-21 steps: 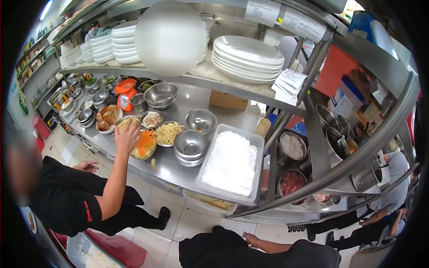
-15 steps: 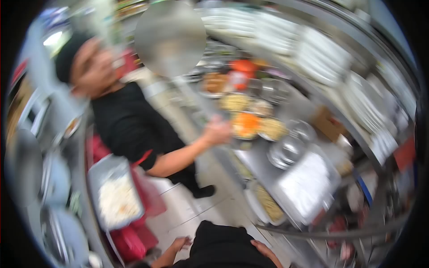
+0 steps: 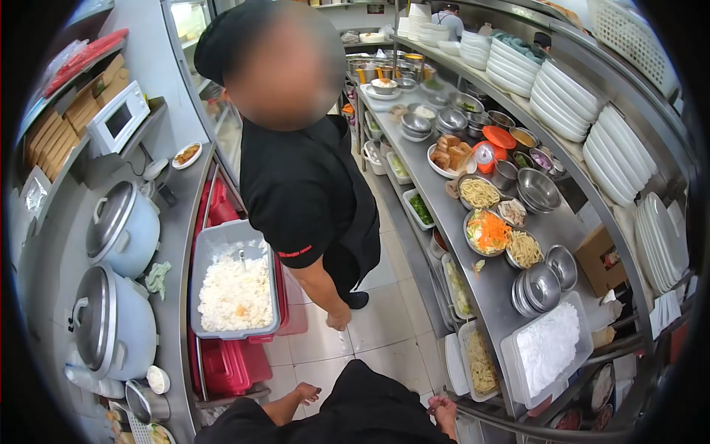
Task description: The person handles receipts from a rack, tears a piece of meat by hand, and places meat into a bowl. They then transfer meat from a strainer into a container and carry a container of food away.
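My left hand (image 3: 307, 393) hangs low in front of my dark clothing, fingers loosely stretched and apart, holding nothing. It is nearest to the grey tub of cooked rice (image 3: 233, 290), but not touching it. My right hand (image 3: 442, 411) is at my other side with its fingers curled in. No object shows in it. Close by stand a container of noodles (image 3: 479, 362) and a plastic tub of white powder-like food (image 3: 543, 348) on the steel counter (image 3: 473, 285).
A co-worker in black (image 3: 303, 185) stands in the aisle ahead. Bowls of noodles (image 3: 524, 249) and shredded carrot (image 3: 488, 231) line the right counter, under stacked white plates (image 3: 566, 100). Two large lidded cookers (image 3: 115, 318) stand left. Red bins (image 3: 233, 370) sit below the rice tub.
My view has swung and steadied, so the scene is sharper. The co-worker's arm, stretched toward the right counter before, now hangs down, and the co-worker stands nearer the middle of my view.
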Demonstrator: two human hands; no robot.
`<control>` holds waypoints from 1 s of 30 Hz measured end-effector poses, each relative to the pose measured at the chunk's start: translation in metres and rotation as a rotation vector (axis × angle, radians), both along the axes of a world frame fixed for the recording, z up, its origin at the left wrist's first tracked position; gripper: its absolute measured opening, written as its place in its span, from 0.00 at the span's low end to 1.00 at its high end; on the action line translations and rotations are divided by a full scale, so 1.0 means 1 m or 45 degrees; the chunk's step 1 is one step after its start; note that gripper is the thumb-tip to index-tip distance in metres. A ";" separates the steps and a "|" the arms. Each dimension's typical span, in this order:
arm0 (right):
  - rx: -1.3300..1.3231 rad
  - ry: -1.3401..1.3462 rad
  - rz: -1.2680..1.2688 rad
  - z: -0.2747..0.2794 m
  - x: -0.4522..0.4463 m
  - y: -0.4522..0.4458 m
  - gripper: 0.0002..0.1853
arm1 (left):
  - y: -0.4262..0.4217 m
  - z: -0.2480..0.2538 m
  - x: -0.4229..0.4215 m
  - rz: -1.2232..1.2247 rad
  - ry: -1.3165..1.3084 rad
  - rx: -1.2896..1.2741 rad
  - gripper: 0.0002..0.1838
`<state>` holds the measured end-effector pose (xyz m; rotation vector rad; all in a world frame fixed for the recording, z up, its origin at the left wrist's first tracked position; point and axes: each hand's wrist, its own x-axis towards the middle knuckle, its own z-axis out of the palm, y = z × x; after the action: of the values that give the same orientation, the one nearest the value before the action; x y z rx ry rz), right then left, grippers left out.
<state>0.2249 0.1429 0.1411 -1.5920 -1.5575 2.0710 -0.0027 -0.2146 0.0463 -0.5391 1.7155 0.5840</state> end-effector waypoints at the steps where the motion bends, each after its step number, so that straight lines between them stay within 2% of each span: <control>1: 0.004 0.000 -0.013 0.013 -0.013 0.002 0.05 | -0.001 0.000 -0.003 0.015 0.018 0.015 0.17; 3: 0.032 0.300 -0.066 0.044 -0.036 0.006 0.06 | 0.001 0.000 -0.007 -0.009 0.029 0.035 0.16; 5: 0.102 0.501 -0.154 0.098 -0.063 0.011 0.12 | 0.004 0.005 -0.014 0.028 0.065 0.068 0.16; 6: 0.195 0.676 -0.084 0.141 -0.074 0.014 0.14 | 0.010 0.004 -0.019 -0.053 0.040 0.068 0.16; 7: 0.246 0.893 -0.041 0.168 -0.074 0.022 0.08 | 0.015 0.004 -0.020 -0.015 0.068 0.123 0.16; 8: 0.303 1.056 0.035 0.226 -0.077 0.022 0.12 | 0.018 0.006 -0.024 0.023 0.097 0.173 0.16; 9: 0.567 1.131 0.082 0.282 -0.083 0.017 0.18 | 0.031 0.015 -0.032 0.004 0.089 0.194 0.16; 10: 0.868 1.433 0.149 0.329 -0.085 0.010 0.21 | 0.049 0.025 -0.044 -0.084 0.078 0.206 0.16; 11: 0.946 1.634 0.198 0.368 -0.080 -0.002 0.23 | 0.065 0.038 -0.056 -0.234 0.147 0.321 0.16; 12: 0.914 2.174 0.448 0.389 -0.087 0.005 0.19 | 0.084 0.051 -0.066 -0.377 0.208 0.444 0.16; 14: 0.927 2.254 1.018 0.436 -0.081 0.007 0.18 | 0.129 0.079 -0.092 -0.514 0.367 0.654 0.17; 15: 1.000 2.224 0.997 0.452 -0.077 -0.005 0.18 | 0.155 0.097 -0.103 -0.572 0.415 0.762 0.17; 16: 0.988 2.225 0.926 0.465 -0.078 -0.018 0.14 | 0.182 0.114 -0.112 -0.611 0.497 0.836 0.16; 17: 0.989 2.225 0.855 0.472 -0.080 -0.024 0.19 | 0.210 0.140 -0.120 -0.666 0.603 0.909 0.16; 18: 1.075 2.194 0.834 0.474 -0.080 -0.021 0.19 | 0.234 0.163 -0.123 -0.720 0.704 0.989 0.16; 19: 1.016 2.251 0.862 0.477 -0.078 -0.018 0.19 | 0.257 0.171 -0.125 -0.716 0.729 1.080 0.17; 21: 0.993 2.330 0.845 0.480 -0.070 -0.013 0.19 | 0.297 0.205 -0.117 -0.660 0.708 1.184 0.18; 24: 1.132 2.309 0.732 0.481 -0.059 -0.003 0.19 | 0.340 0.248 -0.102 -0.854 0.578 1.315 0.18; 27: 1.346 2.281 0.788 0.485 -0.049 0.027 0.20 | 0.380 0.287 -0.084 -0.986 0.535 1.472 0.17; 28: 1.365 2.290 0.794 0.488 -0.046 0.042 0.20 | 0.395 0.302 -0.081 -0.995 0.551 1.481 0.17; 30: 1.557 2.245 0.875 0.492 -0.038 0.071 0.20 | 0.423 0.330 -0.078 -1.216 0.709 1.583 0.15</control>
<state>0.1872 0.2143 0.6333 1.0404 -1.6346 1.0499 -0.0804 0.2083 0.3760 1.3421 1.4858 0.9503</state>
